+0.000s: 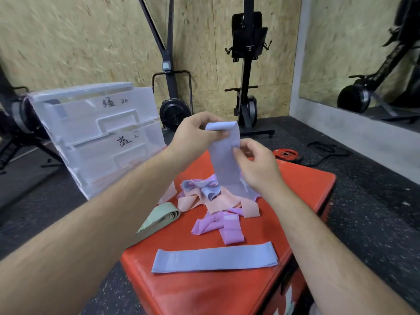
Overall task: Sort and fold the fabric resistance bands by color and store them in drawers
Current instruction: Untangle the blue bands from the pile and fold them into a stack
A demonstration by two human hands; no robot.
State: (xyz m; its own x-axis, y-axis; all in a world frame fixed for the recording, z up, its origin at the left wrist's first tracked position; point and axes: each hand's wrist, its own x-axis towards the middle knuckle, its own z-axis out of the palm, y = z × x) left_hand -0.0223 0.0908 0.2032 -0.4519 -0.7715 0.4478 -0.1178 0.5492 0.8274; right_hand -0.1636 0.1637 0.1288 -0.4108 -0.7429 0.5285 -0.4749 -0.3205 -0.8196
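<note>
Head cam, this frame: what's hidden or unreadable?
Head view, drawer unit: contents hidden by frosted fronts and blur.
Head view, handwritten labels: too blurred to read.
Head view, held blue band: lower end partly hidden behind the right hand, lost against the pile.
Head view, pile: band count unclear, bands overlap.

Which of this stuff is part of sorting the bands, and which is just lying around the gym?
For the job: held blue band, flat blue band, band pile, purple bands, green band, drawers, red box.

Lying about: weight plate, black cable, exercise machine.
</note>
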